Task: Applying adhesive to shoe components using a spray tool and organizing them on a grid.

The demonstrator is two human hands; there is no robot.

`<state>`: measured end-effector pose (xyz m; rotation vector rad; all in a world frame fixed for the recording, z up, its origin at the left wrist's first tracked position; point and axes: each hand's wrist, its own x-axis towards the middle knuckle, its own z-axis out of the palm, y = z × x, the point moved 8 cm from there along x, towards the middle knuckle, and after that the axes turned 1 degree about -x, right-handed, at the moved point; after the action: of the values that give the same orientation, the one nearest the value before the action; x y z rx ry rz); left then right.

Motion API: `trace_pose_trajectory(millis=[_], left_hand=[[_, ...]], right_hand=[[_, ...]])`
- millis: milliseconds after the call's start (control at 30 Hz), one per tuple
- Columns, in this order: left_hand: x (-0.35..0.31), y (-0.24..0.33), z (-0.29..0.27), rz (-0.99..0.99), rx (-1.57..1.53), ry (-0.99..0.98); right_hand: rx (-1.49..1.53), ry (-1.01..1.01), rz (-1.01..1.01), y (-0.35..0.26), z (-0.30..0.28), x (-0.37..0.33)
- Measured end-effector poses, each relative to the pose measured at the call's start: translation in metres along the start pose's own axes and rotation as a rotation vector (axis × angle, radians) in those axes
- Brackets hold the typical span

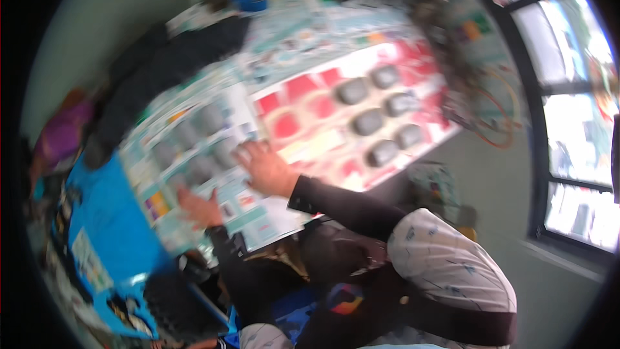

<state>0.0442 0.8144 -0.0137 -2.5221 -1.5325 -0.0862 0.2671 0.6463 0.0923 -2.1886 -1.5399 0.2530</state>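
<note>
1. Location: the grey pieces (223, 153) nearest the hands lie in two rows on a pale sheet (241, 106), left of the frame's centre, on the counter (290, 32).
2. Right hand (268, 171): this hand is nearer the lower-right piece of the group. The piece lies just left of its fingertips; blur prevents telling whether they touch.
3. Left hand (203, 210): positioned below the group, at the lower left. From its fingers, the lower row lies toward the top and upper right of the frame.
4. Finger state: the fingers of both hands are spread apart — no piece is visibly gripped in either.
5. Long axis: each row climbs from lower left to upper right. The individual outlines are smeared, so the long axis of a single piece in this group cannot be told.
6. Pointing direction: no distinct front end shows on these pieces.
7. Adjacent group: six grey blocks (369, 121) sit on the red-and-white board (300, 87), right of centre — rounded, with long axes roughly horizontal, tilting slightly up toward the right.
</note>
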Motion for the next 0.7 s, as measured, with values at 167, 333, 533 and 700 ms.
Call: trace_pose_trajectory(millis=[167, 333, 533, 700], left_hand=[[-0.088, 0.131, -0.058, -0.208, -0.376, -0.246], [-0.221, 0.345, -0.104, -0.067, -0.732, -0.383], [-0.286, 0.501, -0.127, -0.067, -0.401, -0.610], [-0.286, 0.529, -0.128, -0.182, -0.305, -0.694]], right_hand=[[0.346, 0.048, 0.220, 0.121, -0.161, -0.178], [-0.195, 0.072, 0.708, 0.300, -0.223, -0.355], [-0.164, 0.149, 0.773, 0.373, -0.202, -0.371], [-0.242, 0.054, 0.927, 0.385, -0.170, -0.362]])
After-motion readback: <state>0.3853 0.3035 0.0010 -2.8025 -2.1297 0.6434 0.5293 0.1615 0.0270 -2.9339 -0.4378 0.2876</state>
